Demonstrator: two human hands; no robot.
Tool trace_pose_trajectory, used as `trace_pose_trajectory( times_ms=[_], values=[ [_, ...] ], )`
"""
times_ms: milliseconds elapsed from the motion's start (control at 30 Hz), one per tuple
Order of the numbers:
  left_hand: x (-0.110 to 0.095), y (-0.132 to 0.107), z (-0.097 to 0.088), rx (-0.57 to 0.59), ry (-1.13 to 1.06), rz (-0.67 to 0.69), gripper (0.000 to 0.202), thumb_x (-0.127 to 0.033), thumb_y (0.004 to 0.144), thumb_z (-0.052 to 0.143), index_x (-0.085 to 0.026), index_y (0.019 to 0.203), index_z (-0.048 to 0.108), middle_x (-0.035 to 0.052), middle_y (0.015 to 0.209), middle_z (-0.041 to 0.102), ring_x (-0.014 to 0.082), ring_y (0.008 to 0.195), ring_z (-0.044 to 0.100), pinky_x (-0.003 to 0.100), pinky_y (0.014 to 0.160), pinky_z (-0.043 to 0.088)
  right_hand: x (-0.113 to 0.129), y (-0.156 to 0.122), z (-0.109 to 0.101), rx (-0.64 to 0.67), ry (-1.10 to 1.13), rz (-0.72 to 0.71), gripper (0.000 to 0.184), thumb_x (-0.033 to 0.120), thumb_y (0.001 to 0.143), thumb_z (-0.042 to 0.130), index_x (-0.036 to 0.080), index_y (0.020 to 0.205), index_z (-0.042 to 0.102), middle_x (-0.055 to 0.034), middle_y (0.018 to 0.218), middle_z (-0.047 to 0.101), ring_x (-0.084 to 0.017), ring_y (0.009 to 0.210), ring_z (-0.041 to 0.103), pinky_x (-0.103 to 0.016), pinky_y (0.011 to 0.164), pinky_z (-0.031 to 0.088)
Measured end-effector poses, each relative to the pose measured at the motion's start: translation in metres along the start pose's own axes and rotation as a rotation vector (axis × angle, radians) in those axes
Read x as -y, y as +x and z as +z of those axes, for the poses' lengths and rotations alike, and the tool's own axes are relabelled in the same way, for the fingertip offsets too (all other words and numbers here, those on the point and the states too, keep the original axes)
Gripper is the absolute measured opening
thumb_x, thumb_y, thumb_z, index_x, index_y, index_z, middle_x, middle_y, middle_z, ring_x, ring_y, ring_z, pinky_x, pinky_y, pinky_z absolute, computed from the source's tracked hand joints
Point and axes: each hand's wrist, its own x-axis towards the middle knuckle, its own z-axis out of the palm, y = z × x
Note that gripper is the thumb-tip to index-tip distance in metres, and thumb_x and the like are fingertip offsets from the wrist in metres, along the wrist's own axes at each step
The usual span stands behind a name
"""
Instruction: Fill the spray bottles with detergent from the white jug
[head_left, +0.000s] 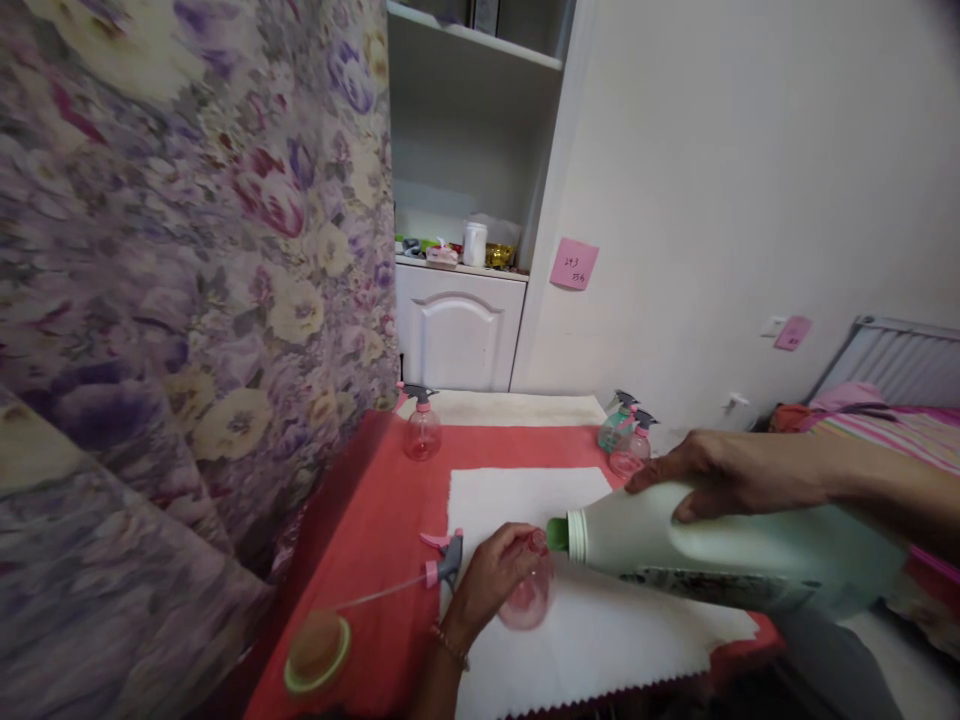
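My left hand (pixel 499 565) grips the neck of a clear pink spray bottle (pixel 527 598) with its top off, standing on a white cloth (pixel 592 640). In my right hand (pixel 724 475) is a large pale green jug (pixel 667 535), tipped on its side. The jug's green spout (pixel 557 534) is right beside the small bottle's mouth; whether liquid flows I cannot tell. Left of my left hand, a grey and pink spray head (pixel 448 560) lies with its thin tube pointing left. A round cap with a green rim (pixel 319 655) rests near that tube.
A pink spray bottle (pixel 423 432) stands at the table's back left. At the back right are a green spray bottle (pixel 615 425) and another pink spray bottle (pixel 631 452). A floral curtain (pixel 187 300) hangs along the left, and a bed (pixel 885 400) is at the right.
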Motion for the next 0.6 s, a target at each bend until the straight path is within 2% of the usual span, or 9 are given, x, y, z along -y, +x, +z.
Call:
trace_pose_trajectory(
  times_ms=[600],
  values=[
    [0.0090,0.0023,0.0000,0.003,0.005,0.021,0.035,-0.043,0.083,0.066,-0.018,0.108,0.067,0.0080,0.111,0.071,0.0241,0.107,0.063,0.032,0.094,0.048,-0.0004,-0.0003,0.0008,0.012,-0.020,-0.028,0.042,0.030,0.087,0.059,0.026,0.128,0.063,-0.0027,0.110,0.073,-0.021,0.093,0.068,-0.025,0.079,0.052]
  ],
)
